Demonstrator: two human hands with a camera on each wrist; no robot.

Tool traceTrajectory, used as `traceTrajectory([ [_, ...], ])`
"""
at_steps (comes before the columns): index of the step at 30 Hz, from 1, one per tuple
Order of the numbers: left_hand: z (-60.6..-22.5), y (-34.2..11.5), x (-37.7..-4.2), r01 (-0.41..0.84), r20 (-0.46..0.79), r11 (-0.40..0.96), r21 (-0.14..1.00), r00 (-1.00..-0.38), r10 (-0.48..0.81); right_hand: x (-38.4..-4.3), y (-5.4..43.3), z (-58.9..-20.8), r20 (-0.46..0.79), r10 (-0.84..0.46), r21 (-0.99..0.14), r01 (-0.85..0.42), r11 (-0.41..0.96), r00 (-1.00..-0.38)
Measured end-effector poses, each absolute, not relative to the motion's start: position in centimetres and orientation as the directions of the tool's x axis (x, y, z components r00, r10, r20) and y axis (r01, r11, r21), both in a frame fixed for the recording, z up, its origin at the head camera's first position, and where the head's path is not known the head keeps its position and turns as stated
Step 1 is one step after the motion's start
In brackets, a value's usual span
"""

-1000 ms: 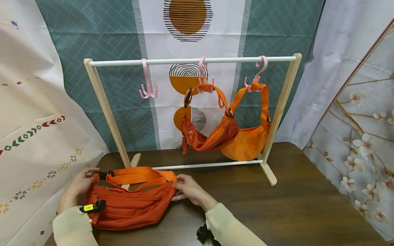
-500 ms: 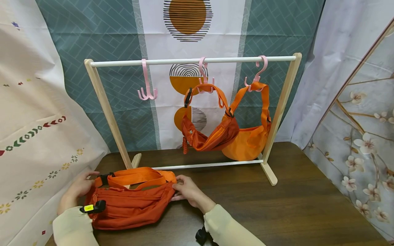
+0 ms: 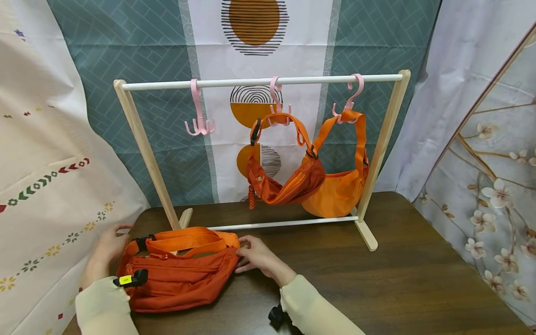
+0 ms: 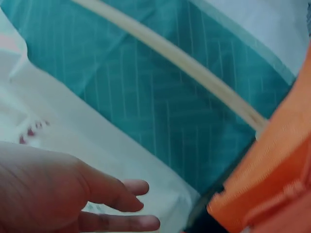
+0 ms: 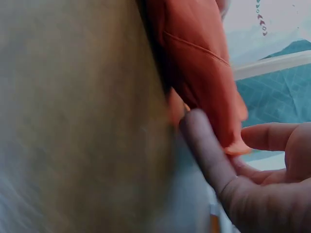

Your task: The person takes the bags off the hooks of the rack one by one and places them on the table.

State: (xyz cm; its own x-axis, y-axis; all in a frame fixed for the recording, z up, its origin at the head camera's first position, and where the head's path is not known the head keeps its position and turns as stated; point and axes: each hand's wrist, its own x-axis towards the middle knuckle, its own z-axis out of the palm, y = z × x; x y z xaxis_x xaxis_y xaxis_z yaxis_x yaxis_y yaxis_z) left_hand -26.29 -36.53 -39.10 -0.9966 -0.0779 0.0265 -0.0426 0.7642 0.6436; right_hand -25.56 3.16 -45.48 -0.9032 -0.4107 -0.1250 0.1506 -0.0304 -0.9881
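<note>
A red-orange waist bag (image 3: 177,284) with an orange strap (image 3: 190,239) and black buckle lies at the front left of the table. Beside its left end is my left hand (image 3: 106,249); the left wrist view shows this hand (image 4: 58,191) with fingers loosely bent, apart from the bag and holding nothing. At the bag's right end, my right hand (image 3: 259,260) pinches the corner. From the right wrist, the thumb and fingers of that hand (image 5: 262,189) lie on either side of the fabric tip, with one finger stretched along the underside.
Behind stands a wooden rack with a white top rail (image 3: 234,83). A bare pink hook (image 3: 200,111) hangs at left. Another waist bag (image 3: 289,184) hangs from the middle hook, an orange bag (image 3: 335,195) from the right one. The rack's left foot (image 3: 185,217) is close behind the lower bag.
My left hand has come off the bag's left end and drawn slightly away to the left. The right hand and bag stay nearly in place. The left pink hook has turned a little.
</note>
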Motion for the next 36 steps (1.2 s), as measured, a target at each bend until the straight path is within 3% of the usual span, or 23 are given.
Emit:
traceTrajectory([
  [8,-37.3,-33.8,-26.9,0.059,0.149,0.71,0.702,-0.987,-0.065,-25.7,4.5,-43.0,0.065,-0.355,-0.945,-0.172,0.279,-0.933],
  [11,-37.0,-32.6,-27.2,0.138,0.252,0.716,0.684,-0.966,-0.054,-25.5,4.8,-41.8,0.111,-0.38,-0.914,-0.244,0.323,-0.918],
  [15,-36.2,-31.0,-27.1,0.247,0.399,0.721,0.647,-0.916,-0.044,-25.2,5.3,-39.9,0.137,-0.444,-0.921,-0.279,0.272,-0.886],
  [21,-34.5,-28.7,-26.7,0.347,0.498,0.662,0.664,-0.866,-0.046,-24.2,6.6,-36.7,0.212,-0.5,-0.93,-0.33,0.159,-0.839],
  [28,-33.1,-26.7,-26.0,0.501,0.57,0.51,0.699,-0.821,0.025,-23.3,8.6,-34.1,0.291,-0.483,-0.914,-0.389,0.116,-0.826],
  [36,-31.7,-24.1,-25.2,0.549,0.577,0.427,0.719,-0.813,0.073,-22.5,10.6,-32.1,0.377,-0.403,-0.894,-0.441,0.074,-0.834],
])
